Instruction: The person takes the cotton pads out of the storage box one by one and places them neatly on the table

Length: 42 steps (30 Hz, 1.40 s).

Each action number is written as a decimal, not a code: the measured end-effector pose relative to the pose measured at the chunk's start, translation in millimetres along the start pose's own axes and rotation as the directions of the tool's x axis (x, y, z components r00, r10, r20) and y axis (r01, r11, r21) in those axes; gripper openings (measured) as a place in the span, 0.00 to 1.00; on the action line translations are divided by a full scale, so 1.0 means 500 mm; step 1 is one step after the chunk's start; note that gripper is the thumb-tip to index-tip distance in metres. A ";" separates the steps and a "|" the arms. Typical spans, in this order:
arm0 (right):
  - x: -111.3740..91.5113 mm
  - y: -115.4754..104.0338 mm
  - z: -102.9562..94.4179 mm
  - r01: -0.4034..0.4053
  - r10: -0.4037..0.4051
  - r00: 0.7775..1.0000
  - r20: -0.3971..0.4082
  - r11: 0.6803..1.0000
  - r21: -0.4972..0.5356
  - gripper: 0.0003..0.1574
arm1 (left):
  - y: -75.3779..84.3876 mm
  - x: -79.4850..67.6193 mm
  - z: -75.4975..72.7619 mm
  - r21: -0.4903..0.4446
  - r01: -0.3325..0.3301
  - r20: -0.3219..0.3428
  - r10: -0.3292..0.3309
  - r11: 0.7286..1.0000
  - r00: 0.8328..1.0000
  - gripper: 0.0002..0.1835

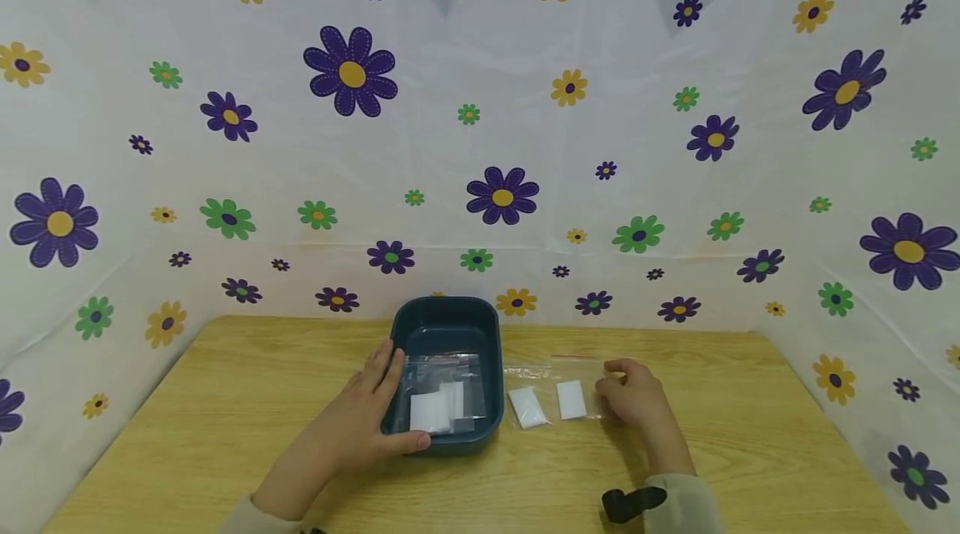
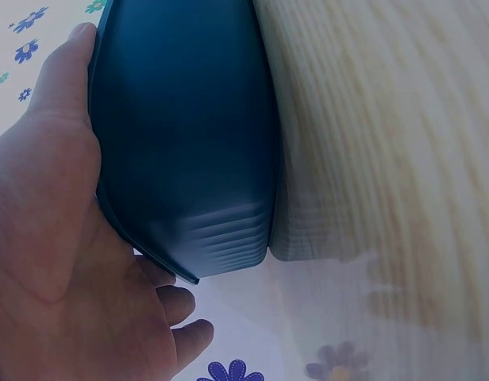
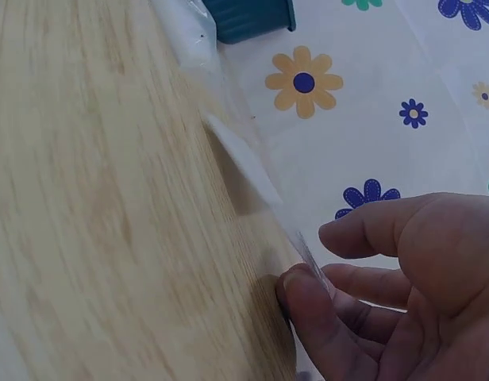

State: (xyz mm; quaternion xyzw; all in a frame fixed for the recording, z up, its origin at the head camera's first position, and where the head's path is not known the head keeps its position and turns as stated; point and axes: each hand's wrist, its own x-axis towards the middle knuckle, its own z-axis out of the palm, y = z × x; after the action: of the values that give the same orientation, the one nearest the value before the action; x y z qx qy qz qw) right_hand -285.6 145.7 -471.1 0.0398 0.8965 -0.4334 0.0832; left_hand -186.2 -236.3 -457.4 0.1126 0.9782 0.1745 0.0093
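Note:
My left hand (image 1: 363, 413) rests along the left rim of a dark teal plastic bin (image 1: 491, 334), thumb on the near edge and fingers fairly straight. In the left wrist view the palm (image 2: 54, 230) lies against the bin's rim. Inside the bin lie several clear zip bags (image 1: 468, 371) with white rectangular pieces in them. To the right, my right hand (image 1: 637, 392) pinches the right edge of a clear zip bag (image 1: 592, 371) holding a white rectangle (image 1: 571, 400). The right wrist view shows that bag's edge between thumb and fingers (image 3: 308, 305), tilted up off the wood.
Another zip bag with a white piece (image 1: 529, 407) lies between the bin and the held bag. The wooden table (image 1: 247, 401) is enclosed at the back and sides by a white flower-print cloth (image 1: 420, 142). A black strap (image 1: 633, 505) sits at the right wrist.

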 end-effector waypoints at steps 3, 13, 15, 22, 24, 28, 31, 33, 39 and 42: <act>-0.003 -0.004 0.001 -0.004 0.004 1.000 -0.011 0.999 -0.040 0.28 | -0.001 -0.001 0.001 -0.001 0.003 0.001 -0.003 1.000 1.000 0.67; -0.009 -0.011 0.002 -0.014 0.014 1.000 0.002 0.998 -0.060 0.28 | -0.006 -0.002 0.008 -0.001 0.005 -0.002 -0.005 1.000 1.000 0.68; -0.009 -0.013 0.005 0.001 0.000 1.000 0.011 0.999 -0.054 0.28 | -0.007 -0.001 0.008 0.001 0.013 0.000 -0.013 1.000 1.000 0.68; -0.008 -0.017 0.020 0.015 -0.013 0.999 0.035 0.999 -0.039 0.29 | -0.008 -0.002 0.010 -0.003 0.011 -0.003 -0.011 1.000 1.000 0.68; -0.007 -0.017 0.022 0.013 -0.011 0.999 0.042 0.999 -0.035 0.30 | -0.008 -0.002 0.009 -0.006 0.005 -0.008 -0.005 1.000 1.000 0.67; -0.006 -0.015 0.018 0.004 -0.002 0.999 0.046 0.999 -0.045 0.31 | -0.007 -0.003 0.009 -0.007 0.007 -0.003 -0.007 1.000 1.000 0.67; -0.005 -0.013 0.013 0.006 -0.003 0.999 0.045 0.998 -0.058 0.31 | -0.008 -0.004 0.009 -0.009 0.006 -0.003 -0.006 1.000 1.000 0.67; -0.004 -0.012 0.010 0.005 -0.003 0.999 0.048 0.998 -0.061 0.32 | -0.009 -0.003 0.009 -0.007 0.002 -0.005 -0.002 1.000 1.000 0.67; -0.007 -0.012 0.004 0.001 0.003 0.999 0.045 0.996 -0.089 0.32 | -0.010 0.001 0.009 0.001 -0.014 -0.012 0.014 1.000 1.000 0.66; -0.010 -0.013 0.001 0.003 0.001 0.999 0.037 0.993 -0.114 0.32 | -0.011 0.001 0.007 -0.001 -0.013 -0.010 0.013 1.000 1.000 0.67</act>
State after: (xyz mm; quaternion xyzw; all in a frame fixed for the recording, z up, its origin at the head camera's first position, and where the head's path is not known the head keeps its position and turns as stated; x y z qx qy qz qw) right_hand -281.8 141.2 -465.4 0.0264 0.9181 -0.3820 0.1018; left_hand -187.7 -239.8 -462.5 0.1183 0.9773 0.1755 0.0034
